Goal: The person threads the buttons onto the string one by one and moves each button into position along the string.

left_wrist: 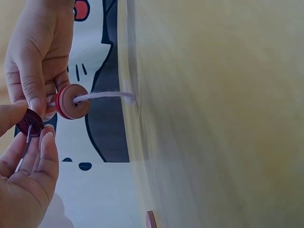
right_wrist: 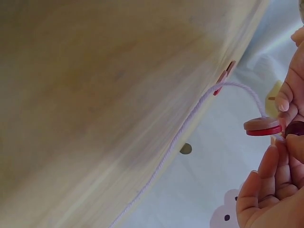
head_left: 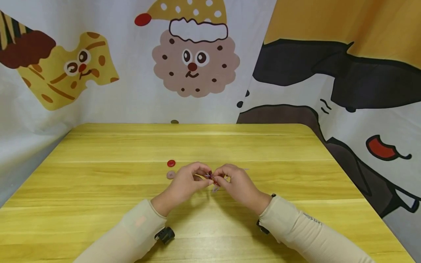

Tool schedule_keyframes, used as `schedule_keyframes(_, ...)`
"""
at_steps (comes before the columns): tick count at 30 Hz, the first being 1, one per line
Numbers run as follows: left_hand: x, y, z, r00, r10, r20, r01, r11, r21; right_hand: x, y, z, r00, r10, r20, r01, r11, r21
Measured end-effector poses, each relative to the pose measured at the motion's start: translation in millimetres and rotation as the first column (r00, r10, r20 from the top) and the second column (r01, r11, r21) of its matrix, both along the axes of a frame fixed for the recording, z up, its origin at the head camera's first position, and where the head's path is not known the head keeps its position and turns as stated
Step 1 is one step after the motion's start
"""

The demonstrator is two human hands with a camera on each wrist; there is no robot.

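Observation:
Both hands meet above the wooden table. My left hand (left_wrist: 28, 171) pinches a dark red button (left_wrist: 30, 122) between thumb and fingertips. A thin, pale, needle-like piece (left_wrist: 23, 147) stands out from that button's face. Close beside it, my right hand (left_wrist: 40, 57) pinches the thread just behind two strung buttons, one red and one pinkish (left_wrist: 75, 102). From these buttons a lilac yarn (right_wrist: 161, 164) runs down across the table. Fingers partly cover the spot between the dark button and the strung pair.
Left of the hands, a red button (head_left: 171, 163) and a pinkish button (head_left: 170, 175) lie on the wooden table (head_left: 98, 190). A printed curtain (head_left: 131, 102) hangs behind the table's far edge.

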State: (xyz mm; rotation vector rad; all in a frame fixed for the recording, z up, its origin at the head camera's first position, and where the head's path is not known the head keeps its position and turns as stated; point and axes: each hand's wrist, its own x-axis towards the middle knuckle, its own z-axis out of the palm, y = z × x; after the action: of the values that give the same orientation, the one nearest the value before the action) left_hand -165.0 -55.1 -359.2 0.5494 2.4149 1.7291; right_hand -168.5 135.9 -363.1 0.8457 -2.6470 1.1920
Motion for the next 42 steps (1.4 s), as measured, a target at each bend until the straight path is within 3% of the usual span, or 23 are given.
schedule_keyframes(13,-1.1,1.4,-0.9,1.000,-0.006,-0.004,0.006,1.000,0.018,-0.5,0.1,0.1,1.000,-0.006,0.002,0.006,1.000,0.010)
schedule_keyframes(24,-2.7,1.5,-2.5,0.999,-0.004,0.037,0.003,1.000,0.026,-1.1,0.9,-1.4,1.000,-0.005,0.007,0.004,1.000,0.007)
schedule_keyframes(42,-3.7,1.3,-4.0,0.998,-0.003,-0.057,0.001,0.999,-0.049,-1.0,1.1,-0.5,0.998,-0.003,0.057,0.005,1.000,-0.028)
